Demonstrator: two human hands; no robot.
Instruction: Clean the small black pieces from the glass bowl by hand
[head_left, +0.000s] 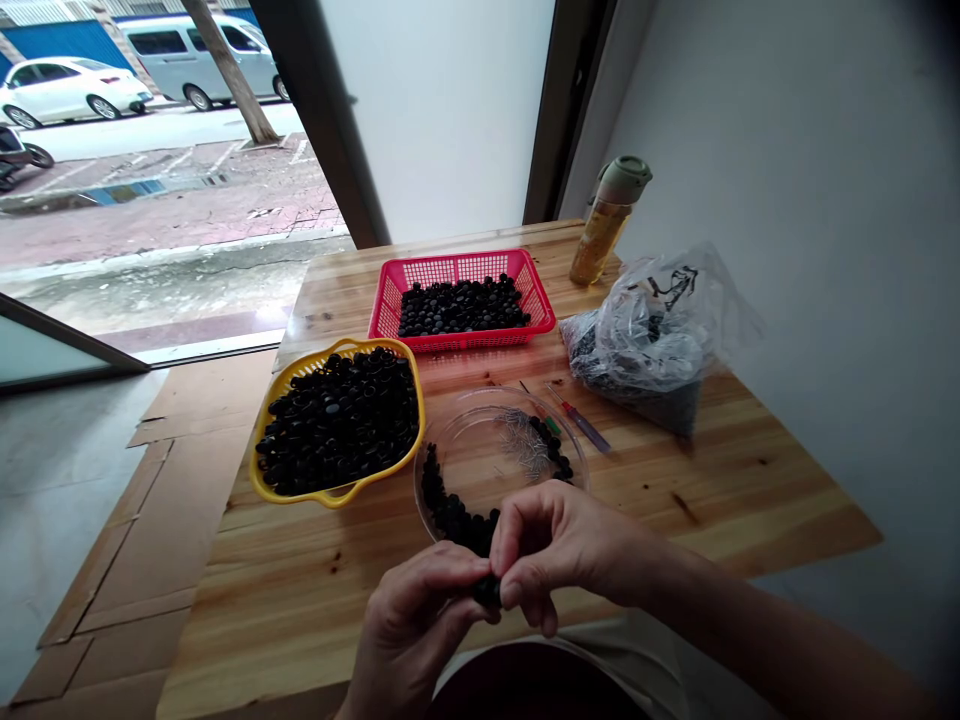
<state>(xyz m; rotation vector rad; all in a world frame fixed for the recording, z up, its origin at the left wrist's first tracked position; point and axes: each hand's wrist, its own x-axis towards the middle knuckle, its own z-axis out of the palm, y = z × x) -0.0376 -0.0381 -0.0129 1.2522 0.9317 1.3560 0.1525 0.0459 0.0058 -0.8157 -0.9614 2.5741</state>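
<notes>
Near the table's front edge, my left hand [427, 612] pinches a small black round part [486, 590] between thumb and fingers. From the other side my right hand [566, 548] closes on the same part, its thumb and index fingertip against it. The fingers cover much of the part, so its exact kind does not show. Just beyond my hands lies a clear round tray [480, 410]. Black round pieces [450, 512] line its left and near side, more sit at its right, and thin metal pins [525, 445] are heaped toward the back right.
Left stands a yellow basket [261, 470] full of black ring-like parts; behind the tray, a red basket [540, 290] of black caps. A screwdriver [585, 425] lies right of the tray, near a plastic bag [660, 340] and a bottle [604, 225]. The wooden table [292, 590] borders a wall.
</notes>
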